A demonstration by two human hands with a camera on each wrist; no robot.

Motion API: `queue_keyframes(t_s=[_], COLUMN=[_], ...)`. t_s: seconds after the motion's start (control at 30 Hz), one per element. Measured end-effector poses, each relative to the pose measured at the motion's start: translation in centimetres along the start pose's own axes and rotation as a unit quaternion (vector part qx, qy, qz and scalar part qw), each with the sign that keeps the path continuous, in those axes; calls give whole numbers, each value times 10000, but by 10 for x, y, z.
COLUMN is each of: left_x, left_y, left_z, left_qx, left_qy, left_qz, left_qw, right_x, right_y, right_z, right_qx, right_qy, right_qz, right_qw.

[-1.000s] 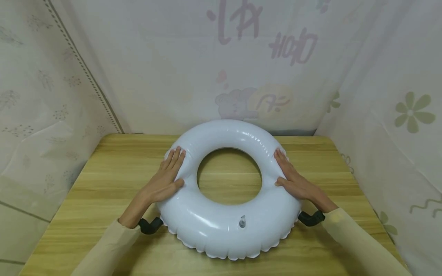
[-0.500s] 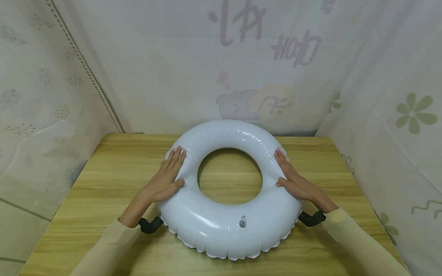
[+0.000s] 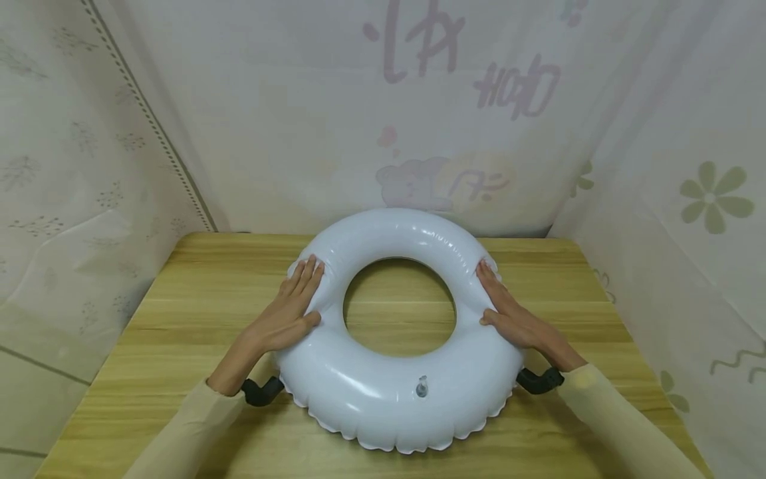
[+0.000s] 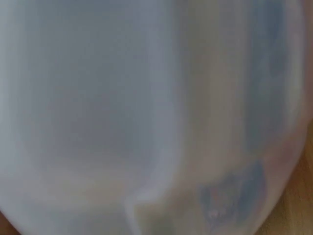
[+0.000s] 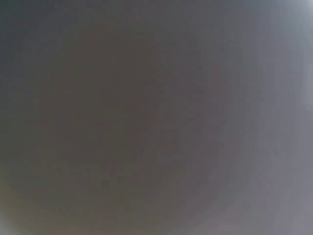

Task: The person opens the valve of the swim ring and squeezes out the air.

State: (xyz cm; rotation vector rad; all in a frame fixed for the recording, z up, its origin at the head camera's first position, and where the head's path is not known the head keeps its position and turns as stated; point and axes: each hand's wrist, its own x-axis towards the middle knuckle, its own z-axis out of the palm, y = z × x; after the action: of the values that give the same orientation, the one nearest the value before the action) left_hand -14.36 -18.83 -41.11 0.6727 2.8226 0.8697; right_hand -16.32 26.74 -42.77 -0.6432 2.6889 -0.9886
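Observation:
A white inflatable swim ring (image 3: 389, 392) lies on the wooden table, its crimped seam edge toward me. On its near side stands a small clear valve (image 3: 421, 387). My left hand (image 3: 288, 309) rests against the ring's left side, fingers straight and thumb spread apart. On the opposite side my right hand (image 3: 511, 316) presses the ring with extended fingers; its outer part is hidden from the head view. In the left wrist view the ring's pale surface (image 4: 93, 98) fills most of the picture, blurred. Only a dark blur shows in the right wrist view.
The wood-grain table (image 3: 179, 299) reaches back to a printed cloth wall (image 3: 287, 133). More printed cloth hangs at the left and right. A black wrist mount (image 3: 262, 391) sits beneath the left wrist, and another black mount (image 3: 540, 381) beneath the right.
Both hands and the swim ring keep their places. The head view has shifted very slightly.

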Motion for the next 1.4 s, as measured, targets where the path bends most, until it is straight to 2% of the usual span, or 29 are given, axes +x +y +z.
queue_keyframes(t_s=[0.67, 0.97, 1.13, 1.27, 1.4], left_x=[1, 1, 1, -2, -3], left_y=[-1, -3, -1, -5, -10], left_z=[-2, 1, 0, -3, -7], left_qx=[215, 140, 239, 374, 233], left_qy=[-23, -36, 74, 263, 390], left_qz=[-57, -1, -38, -66, -63], left_qw=[9998, 9999, 9997, 9989, 9989], right_x=[2, -1, -3, 0, 1], right_y=[0, 0, 2, 2, 3], right_z=[0, -1, -3, -1, 1], right_qx=[-176, -152, -220, -243, -265], right_qy=[-44, -45, -37, 22, 243], right_qz=[35, 107, 148, 189, 165], right_qw=[9998, 9998, 9996, 9995, 9992])
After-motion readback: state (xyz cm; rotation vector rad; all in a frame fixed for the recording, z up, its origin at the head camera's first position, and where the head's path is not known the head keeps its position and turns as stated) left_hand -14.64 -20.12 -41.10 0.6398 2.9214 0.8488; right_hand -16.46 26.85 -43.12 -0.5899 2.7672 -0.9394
